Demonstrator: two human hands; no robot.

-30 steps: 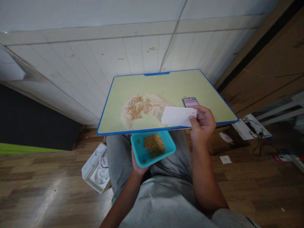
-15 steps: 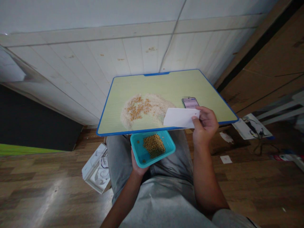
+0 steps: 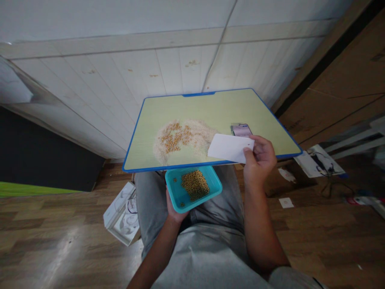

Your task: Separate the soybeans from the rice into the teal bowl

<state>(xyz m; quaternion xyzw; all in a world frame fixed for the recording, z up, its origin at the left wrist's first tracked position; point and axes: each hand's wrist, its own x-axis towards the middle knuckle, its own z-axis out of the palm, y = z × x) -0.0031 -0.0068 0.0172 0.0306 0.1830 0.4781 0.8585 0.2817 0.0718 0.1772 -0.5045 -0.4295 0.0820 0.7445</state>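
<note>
Yellow beans (image 3: pixel 171 140) among pale grains (image 3: pixel 207 130), a card to their right

From where I stand, the beans lie on the green board (image 3: pixel 222 106), beyond the left hand (image 3: pixel 178 214) and well to the left of the right hand (image 3: pixel 260 158). The pale grains spread around and between them, and reach over toward the right hand's side.

That right hand pinches a white card (image 3: pixel 230 148) at one end, thumb on top and the other fingers curled behind. The card points left from the fingers, its far end beside the fringe of the grains — whether it touches the board, I cannot tell. Just beyond the right hand's fingers lies a phone (image 3: pixel 241 130), its near end behind the card.

Lower down, the left hand grips a turquoise tub (image 3: pixel 177 192) from the side and below; most of its fingers are hidden, so I cannot tell how they are spread. The tub sits above the person's lap, below the board's near edge. Inside, darker beans (image 3: pixel 195 184) are heaped to the right of the left hand — with a couple of strays nearer to it. On the floor, left of that hand, lies a white box (image 3: pixel 116 206).
</note>
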